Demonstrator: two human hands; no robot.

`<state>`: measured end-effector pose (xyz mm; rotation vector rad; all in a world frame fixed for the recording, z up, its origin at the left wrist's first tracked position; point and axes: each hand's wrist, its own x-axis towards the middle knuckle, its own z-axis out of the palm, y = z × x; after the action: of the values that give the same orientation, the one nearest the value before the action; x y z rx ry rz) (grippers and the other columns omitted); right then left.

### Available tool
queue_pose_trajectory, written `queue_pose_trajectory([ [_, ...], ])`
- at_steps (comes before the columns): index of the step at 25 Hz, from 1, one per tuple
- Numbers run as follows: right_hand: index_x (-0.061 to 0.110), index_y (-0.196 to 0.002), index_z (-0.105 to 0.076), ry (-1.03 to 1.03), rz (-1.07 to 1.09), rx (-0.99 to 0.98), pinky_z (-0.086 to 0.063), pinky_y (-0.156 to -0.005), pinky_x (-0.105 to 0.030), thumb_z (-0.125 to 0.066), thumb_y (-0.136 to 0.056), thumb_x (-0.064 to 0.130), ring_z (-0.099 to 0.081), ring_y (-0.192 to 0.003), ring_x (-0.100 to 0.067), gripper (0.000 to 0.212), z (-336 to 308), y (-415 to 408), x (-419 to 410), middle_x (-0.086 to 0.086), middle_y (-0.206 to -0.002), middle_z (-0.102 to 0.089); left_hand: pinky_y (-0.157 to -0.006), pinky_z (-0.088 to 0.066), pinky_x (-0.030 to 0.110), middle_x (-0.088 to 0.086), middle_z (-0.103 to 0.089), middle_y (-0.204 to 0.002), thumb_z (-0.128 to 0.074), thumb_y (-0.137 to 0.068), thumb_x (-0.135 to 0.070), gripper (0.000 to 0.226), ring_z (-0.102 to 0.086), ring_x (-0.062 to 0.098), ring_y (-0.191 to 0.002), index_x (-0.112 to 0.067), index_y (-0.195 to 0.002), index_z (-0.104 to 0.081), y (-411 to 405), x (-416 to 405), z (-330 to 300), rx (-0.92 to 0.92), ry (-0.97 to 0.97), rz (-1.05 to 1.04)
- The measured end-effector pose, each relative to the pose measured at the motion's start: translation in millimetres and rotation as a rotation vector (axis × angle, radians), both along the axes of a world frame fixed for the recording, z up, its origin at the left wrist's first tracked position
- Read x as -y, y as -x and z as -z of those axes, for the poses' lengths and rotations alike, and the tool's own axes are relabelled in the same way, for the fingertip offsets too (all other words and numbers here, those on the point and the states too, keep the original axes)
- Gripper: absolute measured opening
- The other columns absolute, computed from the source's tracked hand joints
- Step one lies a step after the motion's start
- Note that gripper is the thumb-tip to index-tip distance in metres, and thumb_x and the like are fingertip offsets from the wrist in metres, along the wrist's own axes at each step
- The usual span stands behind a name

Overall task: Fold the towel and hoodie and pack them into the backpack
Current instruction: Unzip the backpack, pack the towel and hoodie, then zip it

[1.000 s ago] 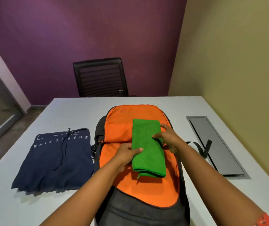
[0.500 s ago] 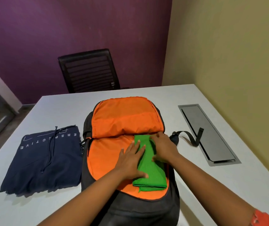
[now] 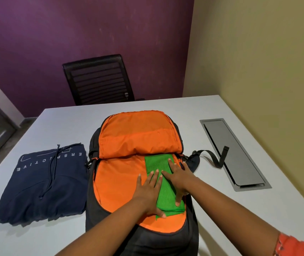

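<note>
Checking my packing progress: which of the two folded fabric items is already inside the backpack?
The green towel: it lies on the orange lining of the open backpack, under both flat hands. The navy hoodie is on the table, left of the backpack.

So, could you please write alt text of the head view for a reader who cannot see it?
Both hands, left and right, press flat on a folded green towel inside an open backpack with orange lining on a white table. A folded navy hoodie lies left of it, a black chair behind.
</note>
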<state>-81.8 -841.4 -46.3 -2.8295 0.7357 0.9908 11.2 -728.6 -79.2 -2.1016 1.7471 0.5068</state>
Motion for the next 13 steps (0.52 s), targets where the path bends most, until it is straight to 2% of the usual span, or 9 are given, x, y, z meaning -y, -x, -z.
queue_pose_trajectory([
  [5,0.022,-0.150,0.006,-0.001,-0.017,-0.075,0.010,-0.114,-0.055,-0.077,-0.070,0.043,0.017,-0.144,-0.030,0.117,6,-3,3,-0.017,-0.152,0.029,-0.112,0.007,0.058,0.004,0.027,-0.153,-0.063,-0.070,-0.064,0.122,0.017,0.024,-0.143,-0.014,-0.146,0.019,-4,1,4,-0.094,-0.047,-0.016],
  [9,0.021,-0.150,0.003,-0.036,0.024,-0.177,0.008,-0.114,-0.057,-0.074,-0.073,0.043,0.015,-0.144,-0.034,0.112,2,-18,3,-0.019,-0.153,0.025,-0.114,0.006,0.055,0.003,0.018,-0.156,-0.065,-0.070,-0.063,0.121,0.013,0.019,-0.144,-0.013,-0.147,0.013,-19,-4,-2,-0.171,-0.076,-0.010],
  [10,0.019,-0.151,-0.003,-0.044,0.041,-0.201,0.005,-0.114,-0.057,-0.073,-0.074,0.046,0.012,-0.144,-0.036,0.107,-5,-25,4,-0.020,-0.155,0.018,-0.114,0.006,0.054,0.002,0.014,-0.157,-0.065,-0.070,-0.065,0.120,0.011,0.018,-0.145,-0.013,-0.148,0.011,-24,-6,-9,-0.179,-0.075,-0.013],
  [11,0.014,-0.150,-0.016,-0.045,0.052,-0.213,-0.001,-0.115,-0.056,-0.071,-0.074,0.049,0.004,-0.145,-0.037,0.099,-15,-34,3,-0.020,-0.157,0.003,-0.115,0.005,0.054,0.002,0.009,-0.158,-0.063,-0.070,-0.066,0.118,0.008,0.018,-0.145,-0.013,-0.149,0.007,-30,-8,-17,-0.183,-0.060,-0.022],
  [12,0.007,-0.141,-0.036,-0.045,0.062,-0.187,-0.013,-0.114,-0.053,-0.069,-0.075,0.052,-0.013,-0.143,-0.036,0.086,-26,-43,1,-0.020,-0.152,-0.021,-0.116,0.002,0.053,0.003,0.001,-0.158,-0.060,-0.071,-0.068,0.113,0.002,0.018,-0.146,-0.013,-0.150,0.001,-37,-10,-25,-0.188,-0.026,-0.028],
  [13,0.004,-0.124,-0.053,-0.052,0.072,-0.105,-0.028,-0.108,-0.047,-0.067,-0.077,0.051,-0.034,-0.135,-0.033,0.068,-36,-53,-1,-0.018,-0.136,-0.046,-0.117,-0.005,0.051,0.005,-0.012,-0.157,-0.053,-0.073,-0.071,0.105,-0.009,0.019,-0.145,-0.013,-0.150,-0.010,-46,-13,-36,-0.195,0.039,-0.039],
])
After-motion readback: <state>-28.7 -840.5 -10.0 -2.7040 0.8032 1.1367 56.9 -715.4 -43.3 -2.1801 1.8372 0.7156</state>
